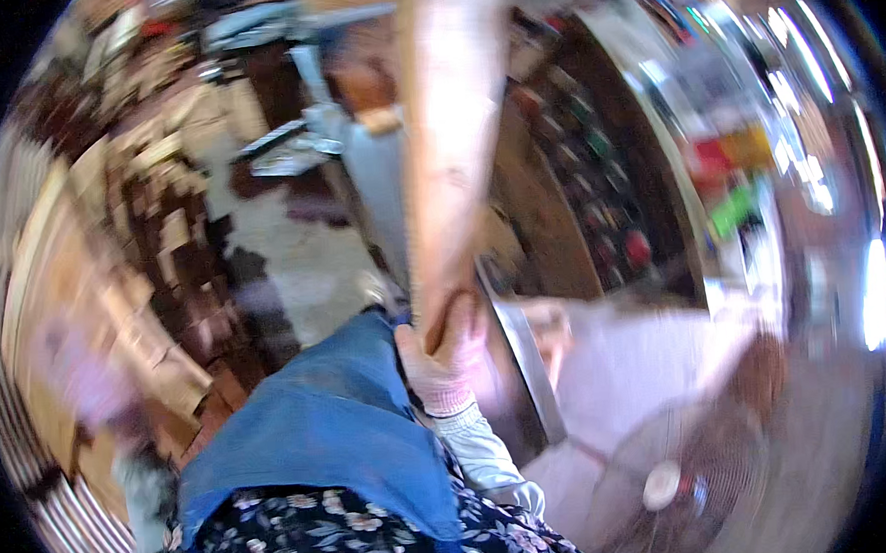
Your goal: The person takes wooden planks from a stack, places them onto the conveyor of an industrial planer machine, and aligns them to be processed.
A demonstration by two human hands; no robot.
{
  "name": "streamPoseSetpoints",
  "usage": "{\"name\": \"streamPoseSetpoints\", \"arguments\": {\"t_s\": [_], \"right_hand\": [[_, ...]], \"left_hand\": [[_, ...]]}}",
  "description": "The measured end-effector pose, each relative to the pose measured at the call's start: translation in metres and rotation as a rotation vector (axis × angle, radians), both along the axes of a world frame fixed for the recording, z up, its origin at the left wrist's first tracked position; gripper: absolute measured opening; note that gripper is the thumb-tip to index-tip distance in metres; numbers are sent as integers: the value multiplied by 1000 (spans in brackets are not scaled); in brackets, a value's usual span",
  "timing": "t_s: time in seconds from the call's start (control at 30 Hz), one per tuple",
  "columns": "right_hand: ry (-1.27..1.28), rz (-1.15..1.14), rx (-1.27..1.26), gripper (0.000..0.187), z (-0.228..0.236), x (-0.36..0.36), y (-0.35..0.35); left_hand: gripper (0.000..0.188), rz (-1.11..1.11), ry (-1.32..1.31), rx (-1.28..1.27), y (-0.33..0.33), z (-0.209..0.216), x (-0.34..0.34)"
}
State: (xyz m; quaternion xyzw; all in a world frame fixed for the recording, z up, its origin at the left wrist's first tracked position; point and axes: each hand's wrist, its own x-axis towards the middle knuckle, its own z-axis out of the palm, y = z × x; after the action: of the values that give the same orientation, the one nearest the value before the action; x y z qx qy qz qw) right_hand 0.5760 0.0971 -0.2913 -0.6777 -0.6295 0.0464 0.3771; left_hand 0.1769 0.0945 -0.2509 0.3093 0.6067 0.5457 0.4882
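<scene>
My right hand [447,361], in a pale knit glove, is closed around the lower end of a long wooden board [454,106]. The board rises from my palm to the top edge of the view, smeared by motion. Out at the far left is my left hand [82,370], a pinkish blur in front of light brown wooden panels [41,257]. Its fingers are too smeared to read, and whether it touches a panel does not show. A blue apron [320,423] covers my lap below the board.
Wood offcuts [170,231] lie piled at the left. A metal-edged machine table [528,362] stands just right of my right hand. At lower right is a round fan [664,485] with a wire guard. A dark shelf of small items [598,168] is beyond.
</scene>
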Motion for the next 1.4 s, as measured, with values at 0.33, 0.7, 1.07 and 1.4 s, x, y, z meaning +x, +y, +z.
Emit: {"name": "streamPoseSetpoints", "arguments": {"t_s": [0.33,0.7,1.07,1.4], "right_hand": [[-103,-1173,42,100,5,238,-119],[-516,-684,88,88,-89,190,-39],[154,824,53,86,80,-169,101],[-175,716,58,109,63,-165,86]], "left_hand": [[69,551,313,-530,-170,-88,-418],[66,750,864,-479,-161,-33,-393],[83,618,915,-416,-75,-49,-390],[33,34,242,113,37,-7,-24]]}}
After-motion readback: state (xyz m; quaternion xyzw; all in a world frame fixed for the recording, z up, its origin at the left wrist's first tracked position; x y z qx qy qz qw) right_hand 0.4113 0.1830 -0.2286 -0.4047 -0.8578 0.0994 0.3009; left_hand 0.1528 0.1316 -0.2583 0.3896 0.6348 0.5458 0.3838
